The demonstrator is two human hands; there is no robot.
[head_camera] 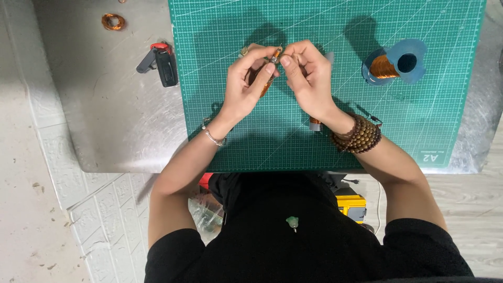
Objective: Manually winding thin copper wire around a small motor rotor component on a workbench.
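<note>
Both hands meet above the green cutting mat [367,120]. My left hand [246,78] pinches a small rod-like piece wound with copper wire [274,56], its thumb and forefinger closed on it. My right hand [306,73] pinches the same piece at its top end, fingertips touching those of the left. A thin metal tip sticks up between the fingers. The lower part of the piece is hidden behind my left fingers. A silver bracelet circles the left wrist and brown bead bracelets wrap the right wrist.
A blue spool of copper wire [394,64] lies on the mat at the right. A small copper-wound piece [315,123] sits by my right wrist. On the metal table [105,105] lie a black and red tool [162,63] and a loose copper coil [112,21].
</note>
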